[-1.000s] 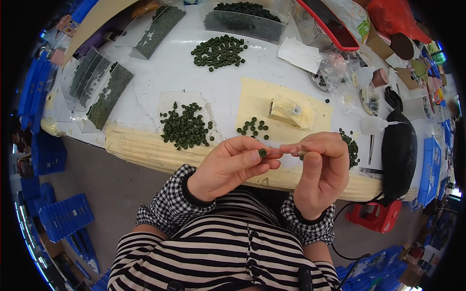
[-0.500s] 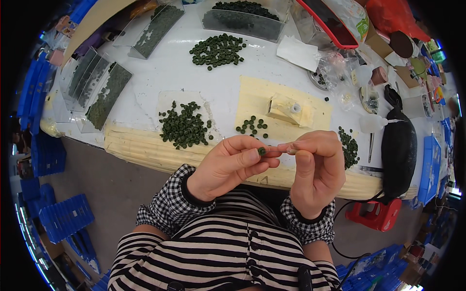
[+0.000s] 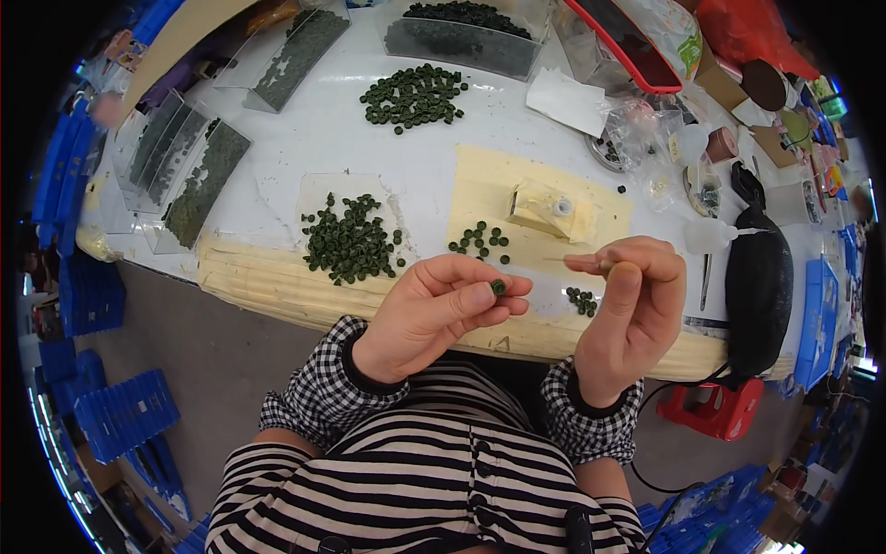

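Between the thumb and fingers of my left hand (image 3: 423, 319) is a small round dark green piece (image 3: 498, 287), like a tiny ribbed cup. My right hand (image 3: 635, 309) is closed on a thin needle-like tool (image 3: 565, 259), its tip pointing left and apart from the piece. Both hands are above the table's padded front edge. Behind them, a few loose green pieces (image 3: 479, 240) lie by a yellow taped block (image 3: 554, 209) with a white nozzle-like top. More pieces (image 3: 581, 301) show between my hands. A larger pile (image 3: 349, 242) sits to the left.
Another pile (image 3: 412, 96) lies farther back. Clear bins (image 3: 461, 42) of green pieces stand at the back and left. On the right are a white squeeze bottle (image 3: 709, 235), tweezers (image 3: 706, 282), a black bag-like bundle (image 3: 759, 277) and a red-framed phone (image 3: 632, 46).
My right hand has moved right with the needle-like tool, drawing its tip away from the green piece. My left hand has barely moved. Pieces between the hands have come into view.
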The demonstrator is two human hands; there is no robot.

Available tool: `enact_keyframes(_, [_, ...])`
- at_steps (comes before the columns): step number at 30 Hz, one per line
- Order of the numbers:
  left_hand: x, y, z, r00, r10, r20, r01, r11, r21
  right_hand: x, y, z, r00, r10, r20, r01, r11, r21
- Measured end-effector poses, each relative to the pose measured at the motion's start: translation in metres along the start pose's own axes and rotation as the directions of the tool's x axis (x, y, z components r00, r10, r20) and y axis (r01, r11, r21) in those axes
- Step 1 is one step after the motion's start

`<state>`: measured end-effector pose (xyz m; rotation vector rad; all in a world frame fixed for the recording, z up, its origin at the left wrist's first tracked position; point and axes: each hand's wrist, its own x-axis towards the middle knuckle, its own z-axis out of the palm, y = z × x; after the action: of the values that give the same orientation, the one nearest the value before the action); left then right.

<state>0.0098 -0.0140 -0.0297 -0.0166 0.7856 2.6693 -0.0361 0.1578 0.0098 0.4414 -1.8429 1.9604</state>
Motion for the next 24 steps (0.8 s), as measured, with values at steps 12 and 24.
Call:
enact_keyframes(12, [-0.002,0.007,0.009,0.78,0.62,0.09,-0.398,0.379,0.835,0.025,0.031,-0.006,0.935,-0.254,0.247,0.353,0.62,-0.7])
enact_keyframes(24, [-0.003,0.008,0.01,0.79,0.604,0.107,-0.424,0.412,0.806,-0.003,0.007,-0.007,0.951,-0.122,0.285,0.242,0.867,-0.435])
